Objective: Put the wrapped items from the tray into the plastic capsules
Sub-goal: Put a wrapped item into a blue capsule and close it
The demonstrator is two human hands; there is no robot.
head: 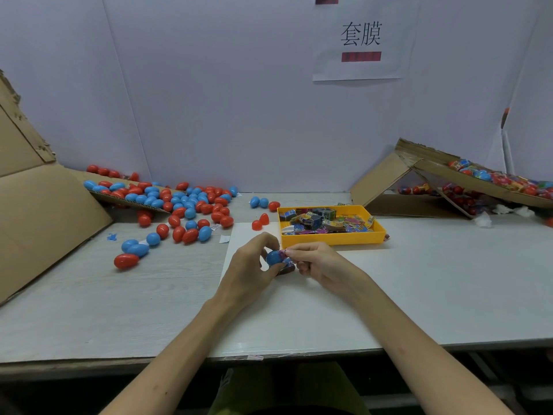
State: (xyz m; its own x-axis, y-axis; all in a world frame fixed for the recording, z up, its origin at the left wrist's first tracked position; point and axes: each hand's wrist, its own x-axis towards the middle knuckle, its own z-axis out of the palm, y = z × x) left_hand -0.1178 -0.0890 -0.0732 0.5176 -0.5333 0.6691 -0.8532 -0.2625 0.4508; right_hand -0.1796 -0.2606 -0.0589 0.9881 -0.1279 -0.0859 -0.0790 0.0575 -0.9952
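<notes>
Gripping a blue capsule (pixel 273 259) in the curled fingers of the left hand (pixel 253 266), low over a white sheet (pixel 269 319) at the middle of the table (pixel 89 295). Pinching a wrapped item (pixel 282 252) between thumb and forefinger of the right hand (pixel 314 262), pressed against the capsule's right side. Something small and dark under the hands; cannot tell what.

Just behind the right hand, a yellow tray (pixel 332 239) heaped with more wrapped items (pixel 326 223), its near wall close to the knuckles. Beside the tray's left corner, two red capsule halves (pixel 260 221). Farther left, well apart from the hands, loose red and blue capsules (pixel 185 211) scattered below a tilted cardboard flap (pixel 45 205). At back right, a propped cardboard box (pixel 386 178). Plain tabletop from the hands to the near edge and away to the right.

On the back wall, a paper sign (pixel 360 34) reading "套膜", with a red bar beneath, too blurred to read. Print on the wrappers too small to make out.
</notes>
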